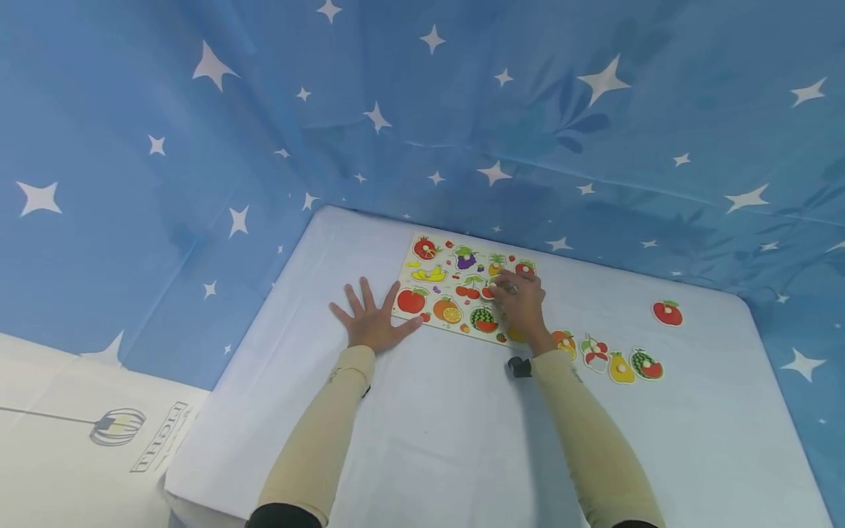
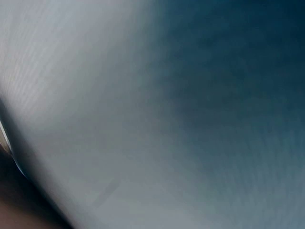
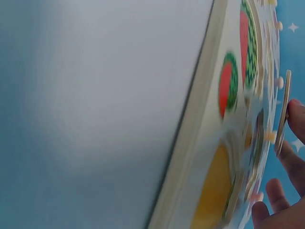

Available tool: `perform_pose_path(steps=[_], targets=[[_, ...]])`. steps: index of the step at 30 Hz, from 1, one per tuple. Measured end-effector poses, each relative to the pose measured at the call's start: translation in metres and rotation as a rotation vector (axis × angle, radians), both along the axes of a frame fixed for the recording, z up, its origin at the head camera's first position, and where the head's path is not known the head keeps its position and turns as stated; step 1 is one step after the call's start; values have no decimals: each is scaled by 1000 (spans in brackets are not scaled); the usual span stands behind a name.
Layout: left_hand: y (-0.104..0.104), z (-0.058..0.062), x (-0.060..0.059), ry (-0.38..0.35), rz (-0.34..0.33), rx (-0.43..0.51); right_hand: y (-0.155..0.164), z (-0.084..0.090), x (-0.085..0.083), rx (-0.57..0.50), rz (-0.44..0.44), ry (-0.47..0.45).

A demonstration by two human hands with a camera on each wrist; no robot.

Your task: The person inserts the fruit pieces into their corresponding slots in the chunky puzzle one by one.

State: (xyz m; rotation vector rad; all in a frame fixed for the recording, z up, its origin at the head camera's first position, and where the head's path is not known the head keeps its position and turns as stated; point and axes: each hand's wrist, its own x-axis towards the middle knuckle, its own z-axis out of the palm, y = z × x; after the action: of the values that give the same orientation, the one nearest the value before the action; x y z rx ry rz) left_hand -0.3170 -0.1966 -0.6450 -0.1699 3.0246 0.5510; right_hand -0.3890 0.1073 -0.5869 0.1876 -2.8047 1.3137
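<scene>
A fruit puzzle board (image 1: 441, 299) lies on the table, with several knobbed fruit pieces in it, such as the red apple (image 1: 411, 301) and bananas (image 1: 430, 274). My left hand (image 1: 373, 323) is spread flat at the board's near left corner, its thumb reaching over the near edge. Over the board's right part, my right hand (image 1: 524, 304) pinches a thin fruit puzzle piece (image 3: 284, 109), seen edge-on and raised off the board in the right wrist view. Its printed face is mostly hidden. The left wrist view is a blur of grey and blue.
Loose pieces lie right of the board beside my right forearm: an orange (image 1: 564, 342), cherries (image 1: 595, 353), a pear (image 1: 621, 368) and a watermelon (image 1: 646, 364). A red fruit piece (image 1: 667, 313) lies farther right. Behind the white table (image 1: 449, 440) hangs a blue starry curtain (image 1: 422, 95).
</scene>
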Motion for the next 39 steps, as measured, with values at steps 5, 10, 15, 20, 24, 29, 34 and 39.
perform_pose_path(steps=[5, 10, 15, 20, 24, 29, 34, 39], targets=[[-1, -2, 0, 11, -5, -6, -13, -1, -1, -10, 27, -2], [-1, -4, -1, 13, -4, -15, -27, -3, -3, 32, 55, 39], [0, -3, -1, 20, 3, -15, -39, -7, -7, 127, 56, 100], [0, -2, -1, 15, -3, -23, -47, -7, -7, 141, 47, 102], [0, -3, -1, 12, -6, -36, -51, -6, -7, 163, 23, 81], [1, -4, -1, 15, -3, -45, -54, -5, -7, 169, -5, 76], [2, -5, -2, 15, 1, -41, -58, -8, -6, 168, -30, 85], [1, -4, -2, 16, 3, -48, -59, -12, -7, 181, -45, 95]])
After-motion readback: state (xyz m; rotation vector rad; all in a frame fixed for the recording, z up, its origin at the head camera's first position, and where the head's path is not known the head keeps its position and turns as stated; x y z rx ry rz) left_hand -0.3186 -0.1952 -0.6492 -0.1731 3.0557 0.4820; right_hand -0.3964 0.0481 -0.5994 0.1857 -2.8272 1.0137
